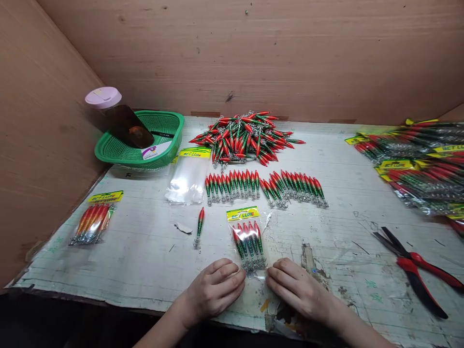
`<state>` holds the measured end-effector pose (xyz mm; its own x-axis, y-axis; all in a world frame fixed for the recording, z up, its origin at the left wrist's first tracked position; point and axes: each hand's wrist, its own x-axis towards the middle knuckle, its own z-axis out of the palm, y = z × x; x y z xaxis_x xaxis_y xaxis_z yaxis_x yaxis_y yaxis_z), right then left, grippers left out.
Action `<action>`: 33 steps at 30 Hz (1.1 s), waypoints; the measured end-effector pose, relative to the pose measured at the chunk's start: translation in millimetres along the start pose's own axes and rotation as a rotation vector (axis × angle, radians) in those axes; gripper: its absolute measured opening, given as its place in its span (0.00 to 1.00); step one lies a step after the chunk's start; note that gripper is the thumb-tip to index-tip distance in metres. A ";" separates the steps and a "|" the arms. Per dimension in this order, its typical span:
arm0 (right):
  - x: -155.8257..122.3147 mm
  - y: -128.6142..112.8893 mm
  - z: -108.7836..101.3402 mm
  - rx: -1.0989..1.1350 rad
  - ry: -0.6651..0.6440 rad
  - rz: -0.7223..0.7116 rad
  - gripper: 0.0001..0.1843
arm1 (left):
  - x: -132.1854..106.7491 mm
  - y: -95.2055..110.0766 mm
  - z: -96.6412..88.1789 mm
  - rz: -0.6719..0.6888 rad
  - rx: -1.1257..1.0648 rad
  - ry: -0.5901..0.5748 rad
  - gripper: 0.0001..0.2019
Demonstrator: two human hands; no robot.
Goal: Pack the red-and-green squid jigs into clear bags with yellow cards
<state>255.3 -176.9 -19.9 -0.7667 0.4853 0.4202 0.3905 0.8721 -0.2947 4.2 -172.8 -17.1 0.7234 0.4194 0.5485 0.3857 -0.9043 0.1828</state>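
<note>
A clear plastic bag with a yellow header (243, 213) lies flat in front of me. It holds several red-and-green fishing lures (248, 241), hooks toward me. My left hand (216, 288) has its fingers curled together at the bag's lower left corner. At the lower right corner, my right hand (297, 288) is closed in the same way; the fingertips of both are partly hidden. A single lure (200, 224) lies left of the bag. Behind it are two rows of lures, the left row (232, 186) and the right row (297, 187).
A heap of lures (246, 137) lies against the back wall. Unfilled bags (188, 179) are stacked beside a green basket (177, 137) with a lidded tumbler (126, 125). Filled packs (416, 179) pile up at right, near red-handled scissors (409, 261). An orange-lure pack (94, 220) sits far left.
</note>
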 end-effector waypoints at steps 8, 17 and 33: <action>-0.6 0.0 1.7 0.020 0.027 0.033 0.17 | -0.8 1.2 6.4 -0.059 -0.069 0.031 0.08; 4.6 -6.7 12.5 0.232 0.175 0.422 0.07 | 1.1 19.4 17.6 -0.554 -0.216 0.145 0.09; 18.3 -24.0 40.7 0.255 0.399 0.921 0.11 | 6.6 32.1 33.2 -0.983 -0.139 0.209 0.08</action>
<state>211.1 -191.4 -40.1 0.0172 0.9834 0.1804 0.5847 0.1365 -0.7997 40.4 -196.4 -34.7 0.0018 0.9724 0.2334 0.6764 -0.1731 0.7159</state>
